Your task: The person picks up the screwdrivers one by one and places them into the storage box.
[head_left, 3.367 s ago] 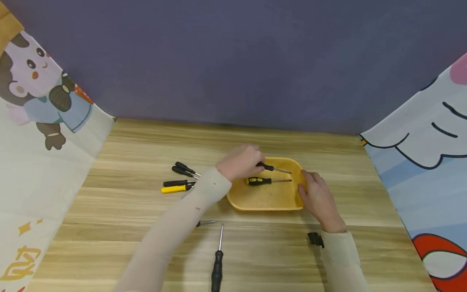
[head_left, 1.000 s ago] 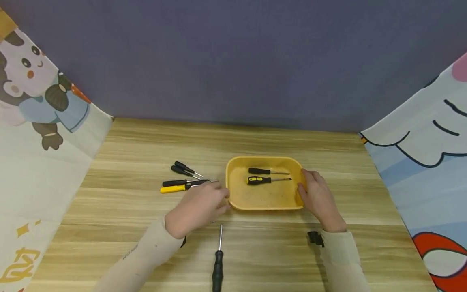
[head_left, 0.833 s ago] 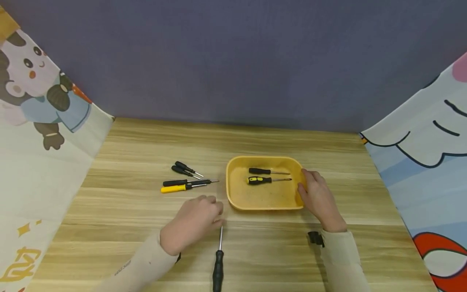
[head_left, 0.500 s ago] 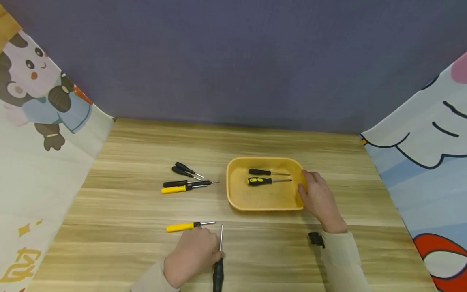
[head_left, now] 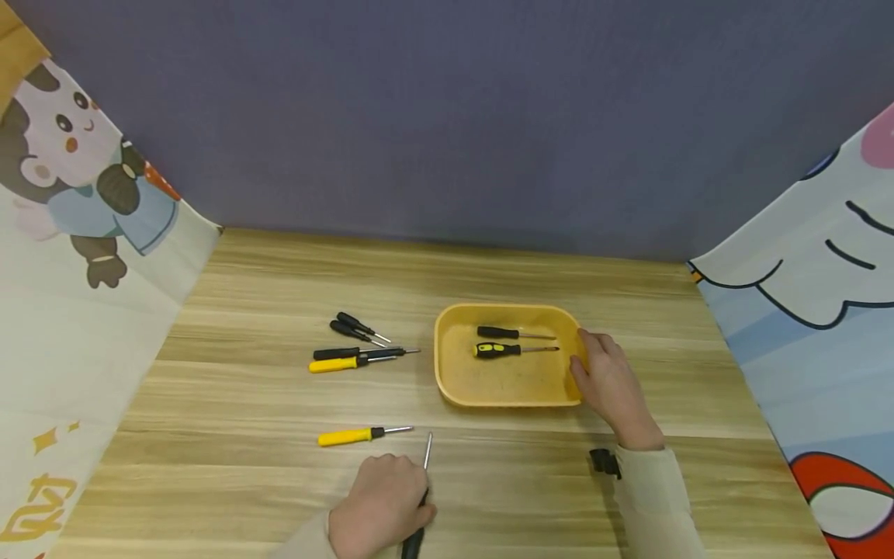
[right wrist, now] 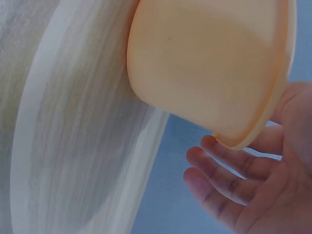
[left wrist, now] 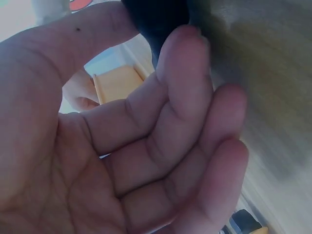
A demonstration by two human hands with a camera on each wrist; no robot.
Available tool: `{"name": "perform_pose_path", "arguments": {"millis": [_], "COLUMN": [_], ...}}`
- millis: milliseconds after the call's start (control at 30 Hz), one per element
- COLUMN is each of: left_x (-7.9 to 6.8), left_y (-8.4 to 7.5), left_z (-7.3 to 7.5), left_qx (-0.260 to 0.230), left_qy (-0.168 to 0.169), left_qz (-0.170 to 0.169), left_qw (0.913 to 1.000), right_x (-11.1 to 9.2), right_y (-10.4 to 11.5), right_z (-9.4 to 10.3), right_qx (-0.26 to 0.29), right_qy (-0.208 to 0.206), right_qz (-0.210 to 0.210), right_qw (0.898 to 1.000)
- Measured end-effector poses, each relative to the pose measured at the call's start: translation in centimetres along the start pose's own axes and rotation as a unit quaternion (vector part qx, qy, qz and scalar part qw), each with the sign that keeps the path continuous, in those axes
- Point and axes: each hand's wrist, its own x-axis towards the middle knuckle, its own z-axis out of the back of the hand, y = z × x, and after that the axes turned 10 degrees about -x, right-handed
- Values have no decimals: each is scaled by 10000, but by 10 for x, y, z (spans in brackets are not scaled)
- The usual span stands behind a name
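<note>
Near the front of the table, my left hand (head_left: 384,505) pinches the black handle of a long screwdriver (head_left: 412,543) between thumb and fingertip. Its shaft points away from me, and the left wrist view shows the black handle (left wrist: 158,19) there. My right hand (head_left: 618,392) holds the right end of a yellow plastic bin (head_left: 510,404), thumb over the rim and fingers outside. Inside the bin lie a black screwdriver (head_left: 499,332) and a black-and-yellow screwdriver (head_left: 497,351), side by side. In the right wrist view the bin's outer wall (right wrist: 204,58) shows above the fingers.
A yellow-handled screwdriver (head_left: 345,437) lies just beyond my left hand. Left of the bin are another yellow-handled one (head_left: 335,364), a long black one (head_left: 337,354) and two small black ones (head_left: 355,321). A dark grey wall (head_left: 447,155) stands behind the wooden table (head_left: 244,310).
My left hand let go of a black screwdriver in the bin, drew back toward me and took hold of the long black screwdriver, which has tilted slightly. My right hand stays on the bin.
</note>
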Motion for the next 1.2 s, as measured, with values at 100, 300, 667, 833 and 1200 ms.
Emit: {"name": "perform_pose_path", "arguments": {"millis": [100,300,667,833,1200], "left_x": [-1,-3,-10,-9,12], "left_y": [0,2,2,2,-7], "left_z": [-1,1,34,57,108], "left_qx": [-78,-229,153,538,1763], "left_qy": [-80,-57,-529,-978,-1945], "left_qz": [-44,-7,317,358,-531], "left_qw": [9999,9997,9980,9931,9635], "right_x": [0,0,-1,-2,-2], "right_y": [0,0,1,1,-2], "right_z": [0,0,1,0,-2], "right_qx": [13,32,15,41,10], "right_qy": [-20,23,97,68,-3], "right_qz": [-1,-48,-118,-82,21], "right_qw": [10000,10000,9999,9999,10000]}}
